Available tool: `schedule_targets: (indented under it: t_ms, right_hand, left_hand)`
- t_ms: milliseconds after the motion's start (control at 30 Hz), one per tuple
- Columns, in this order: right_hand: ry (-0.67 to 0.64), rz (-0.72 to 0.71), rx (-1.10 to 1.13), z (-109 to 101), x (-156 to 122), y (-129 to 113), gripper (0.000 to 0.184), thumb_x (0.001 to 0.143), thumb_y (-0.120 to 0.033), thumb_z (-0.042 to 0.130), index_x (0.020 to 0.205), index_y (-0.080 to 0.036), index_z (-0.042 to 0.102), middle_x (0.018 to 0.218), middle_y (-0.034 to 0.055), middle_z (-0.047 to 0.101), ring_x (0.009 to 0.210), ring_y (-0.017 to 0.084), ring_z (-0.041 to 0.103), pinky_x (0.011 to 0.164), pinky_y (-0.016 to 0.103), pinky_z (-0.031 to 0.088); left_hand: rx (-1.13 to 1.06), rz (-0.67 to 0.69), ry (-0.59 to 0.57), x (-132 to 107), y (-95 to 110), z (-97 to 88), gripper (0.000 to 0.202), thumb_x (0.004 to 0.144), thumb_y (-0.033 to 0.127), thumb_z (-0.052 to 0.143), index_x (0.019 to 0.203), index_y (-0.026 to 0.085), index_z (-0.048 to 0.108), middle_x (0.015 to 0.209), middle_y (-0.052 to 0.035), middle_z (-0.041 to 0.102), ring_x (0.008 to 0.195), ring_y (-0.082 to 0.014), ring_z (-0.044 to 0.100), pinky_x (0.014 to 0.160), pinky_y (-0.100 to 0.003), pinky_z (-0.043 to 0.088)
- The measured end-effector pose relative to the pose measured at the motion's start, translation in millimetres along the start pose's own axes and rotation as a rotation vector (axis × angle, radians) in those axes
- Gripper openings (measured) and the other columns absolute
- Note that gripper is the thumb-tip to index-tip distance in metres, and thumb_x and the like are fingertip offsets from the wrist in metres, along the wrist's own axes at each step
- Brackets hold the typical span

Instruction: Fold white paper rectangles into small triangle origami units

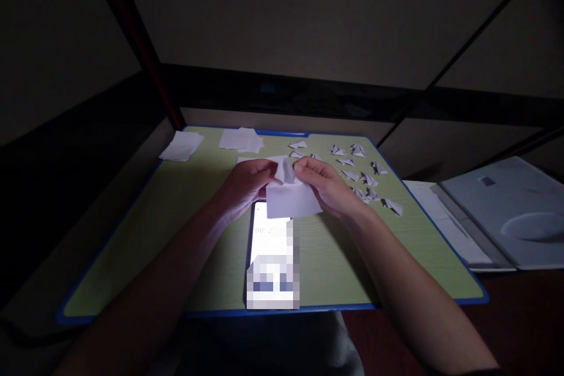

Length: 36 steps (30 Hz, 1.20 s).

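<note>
Nearest, a phone (269, 247) lies face up at the near edge of the bench (343, 273), lower end toward the person, probably so its figures can be read at a glance; part of its screen is blurred out.

Just beyond its top end, a sheet of white paper (293, 202) is held above the bench between both hands. The left hand (247, 188) pinches it from the left, thumb on top; the right hand (325, 181) pinches the opposite side between thumb and fingers. A raised fold stands between the thumbs, and the two-sided grip seems meant to steady it.

Farther right, folded paper pieces (369, 178) lie scattered, perhaps kept there clear of the working spot. At the far left are two loose stacks, one at the corner (181, 146), one nearer the middle (240, 139).

The bench is green, wood-grained and blue-edged. A pale open case (506, 211) sits off its right side; behind, a panelled wall (273, 12) recedes into dimness.
</note>
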State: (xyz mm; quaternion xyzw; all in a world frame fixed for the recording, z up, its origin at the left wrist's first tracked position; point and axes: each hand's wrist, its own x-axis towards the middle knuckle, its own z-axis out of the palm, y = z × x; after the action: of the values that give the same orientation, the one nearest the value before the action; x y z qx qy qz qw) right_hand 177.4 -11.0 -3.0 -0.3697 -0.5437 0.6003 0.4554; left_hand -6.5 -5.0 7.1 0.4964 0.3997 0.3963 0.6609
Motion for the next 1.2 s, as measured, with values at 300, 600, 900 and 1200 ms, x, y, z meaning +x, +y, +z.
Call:
schedule_targets:
  t_ms: [300, 600, 900, 1200]
  right_hand:
    - [0.006, -0.079, -0.022, -2.5, 2.8, 4.3, 0.036, 0.075, -0.050, 0.079, 0.082, -0.018, 0.064, 0.068, -0.0038, 0.055, 0.059, 0.009, 0.044, 0.054, 0.023, 0.030]
    - [0.005, -0.048, -0.028, -0.3, 3.9, 2.6, 0.041, 0.059, -0.043, 0.091, 0.075, -0.017, 0.064, 0.067, -0.0034, 0.060, 0.058, 0.008, 0.048, 0.055, 0.023, 0.036]
    - [-0.018, -0.147, -0.037, 2.0, 4.1, 3.1, 0.036, 0.061, -0.033, 0.089, 0.080, -0.020, 0.060, 0.070, -0.0030, 0.061, 0.060, 0.010, 0.050, 0.055, 0.024, 0.037]
    - [0.031, -0.179, -0.230, 2.7, 0.9, 0.2, 0.008, 0.072, -0.025, 0.068, 0.076, -0.018, 0.066, 0.070, 0.0003, 0.061, 0.064, 0.013, 0.050, 0.059, 0.027, 0.034]
  left_hand:
    - [0.140, 0.086, 0.046, 0.7, -1.2, 2.2, 0.019, 0.065, 0.024, 0.065, 0.081, 0.013, 0.069, 0.064, 0.0022, 0.060, 0.053, -0.0091, 0.052, 0.048, -0.020, 0.039]
    - [0.238, 0.118, 0.044, 3.0, -2.2, 0.8, 0.021, 0.067, 0.031, 0.067, 0.079, 0.014, 0.069, 0.061, 0.0013, 0.060, 0.048, -0.0087, 0.046, 0.044, -0.021, 0.033]
    - [0.322, 0.176, 0.070, 2.7, -1.7, 2.3, 0.017, 0.067, 0.029, 0.065, 0.076, 0.015, 0.066, 0.063, 0.0007, 0.062, 0.052, -0.0101, 0.051, 0.047, -0.022, 0.033]
    - [0.378, 0.344, 0.106, 4.0, -1.8, 5.3, 0.015, 0.064, 0.019, 0.064, 0.074, 0.019, 0.053, 0.070, 0.0010, 0.062, 0.068, -0.0136, 0.061, 0.063, -0.025, 0.048]
